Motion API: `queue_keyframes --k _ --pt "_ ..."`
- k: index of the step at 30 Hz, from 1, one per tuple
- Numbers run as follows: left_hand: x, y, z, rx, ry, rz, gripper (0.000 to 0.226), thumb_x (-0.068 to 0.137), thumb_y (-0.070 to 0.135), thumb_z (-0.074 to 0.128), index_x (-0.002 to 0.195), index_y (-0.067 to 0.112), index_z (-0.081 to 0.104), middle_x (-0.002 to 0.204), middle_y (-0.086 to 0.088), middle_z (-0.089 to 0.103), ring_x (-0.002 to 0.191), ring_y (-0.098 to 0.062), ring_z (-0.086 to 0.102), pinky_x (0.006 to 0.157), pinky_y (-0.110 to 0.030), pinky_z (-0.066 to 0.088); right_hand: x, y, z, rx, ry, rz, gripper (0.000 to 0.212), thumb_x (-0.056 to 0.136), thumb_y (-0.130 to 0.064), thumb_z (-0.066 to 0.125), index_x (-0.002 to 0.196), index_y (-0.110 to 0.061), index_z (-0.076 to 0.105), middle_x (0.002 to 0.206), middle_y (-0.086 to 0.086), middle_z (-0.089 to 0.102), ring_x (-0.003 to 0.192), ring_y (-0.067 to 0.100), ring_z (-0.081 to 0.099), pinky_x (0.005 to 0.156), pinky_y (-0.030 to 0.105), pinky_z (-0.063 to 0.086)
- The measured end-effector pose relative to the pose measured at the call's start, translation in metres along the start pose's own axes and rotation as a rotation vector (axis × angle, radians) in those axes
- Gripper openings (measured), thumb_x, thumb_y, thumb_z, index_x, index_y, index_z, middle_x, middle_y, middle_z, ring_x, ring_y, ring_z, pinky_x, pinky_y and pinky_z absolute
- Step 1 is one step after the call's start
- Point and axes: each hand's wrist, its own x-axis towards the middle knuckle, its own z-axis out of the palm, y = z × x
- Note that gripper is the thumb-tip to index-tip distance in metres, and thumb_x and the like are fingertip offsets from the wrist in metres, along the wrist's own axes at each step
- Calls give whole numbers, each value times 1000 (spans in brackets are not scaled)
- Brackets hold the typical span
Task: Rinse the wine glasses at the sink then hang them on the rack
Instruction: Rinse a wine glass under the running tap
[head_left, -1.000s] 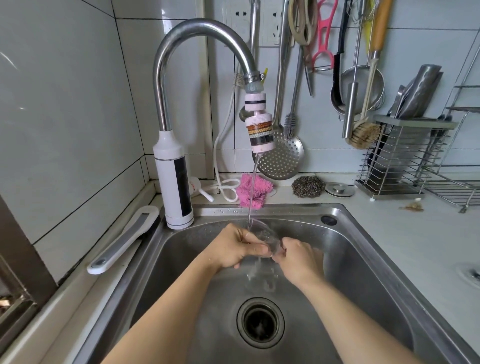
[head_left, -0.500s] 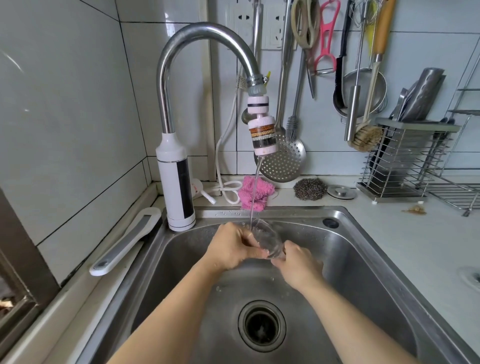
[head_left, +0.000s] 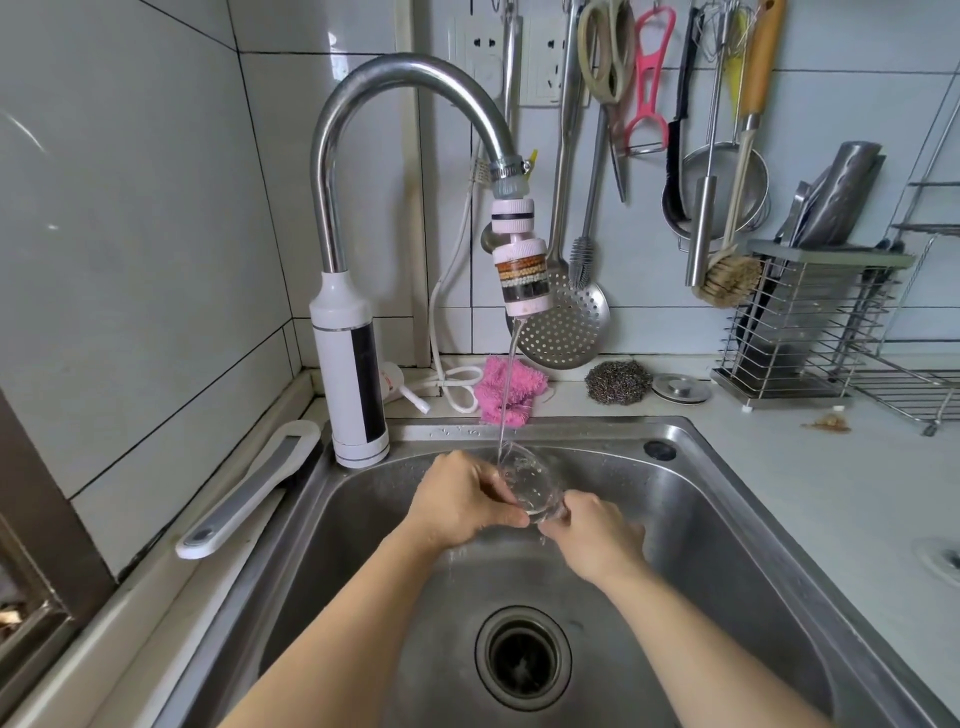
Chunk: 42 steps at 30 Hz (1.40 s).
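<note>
A clear wine glass (head_left: 530, 480) is held tilted over the steel sink (head_left: 727, 519), its mouth turned up and back toward the tap. A thin stream of water from the faucet filter (head_left: 521, 275) runs into the bowl. My left hand (head_left: 462, 499) wraps its fingers round the bowl's left side. My right hand (head_left: 597, 532) grips the lower end of the glass; the stem and foot are hidden inside it.
The drain (head_left: 523, 657) lies below the hands. A pink cloth (head_left: 511, 389), a steel scourer (head_left: 618, 382) and a sink plug (head_left: 680, 388) sit behind the sink. A wire utensil holder (head_left: 810, 332) and a wire rack (head_left: 914, 387) stand at the right; utensils hang on the wall.
Both hands and the glass have risen slightly toward the tap. The glass has turned, and water now runs into its mouth instead of spilling below it.
</note>
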Motion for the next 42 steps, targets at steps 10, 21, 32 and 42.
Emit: queue_keyframes --k 10,21,32,42 --pt "0 1 0 51 33 -18 19 61 22 97 64 25 79 69 11 76 70 -7 70 75 -32 56 -1 0 0 -45 2 -9 20 91 -47 57 91 -29 49 109 -8 67 112 21 59 80 36 34" --pt "-2 3 -3 26 62 23 17 65 29 96 67 24 80 69 10 76 69 -6 70 73 -32 56 -2 -1 -1 -32 1 -2 21 93 -44 56 92 -26 46 110 -6 66 113 23 58 85 39 36" --pt "0 2 0 19 50 -7 25 61 27 97 58 39 75 66 15 74 63 1 66 70 -30 55 -2 -3 0 35 -34 17 17 92 -41 58 95 -26 51 109 -5 65 112 25 58 82 39 36" --pt "-5 5 1 -253 -120 -33 10 74 13 91 76 16 82 75 -8 78 40 -10 51 38 -23 41 -3 -3 -1 7 -47 5 20 89 -46 62 91 -29 53 106 -7 67 111 23 59 83 37 38"
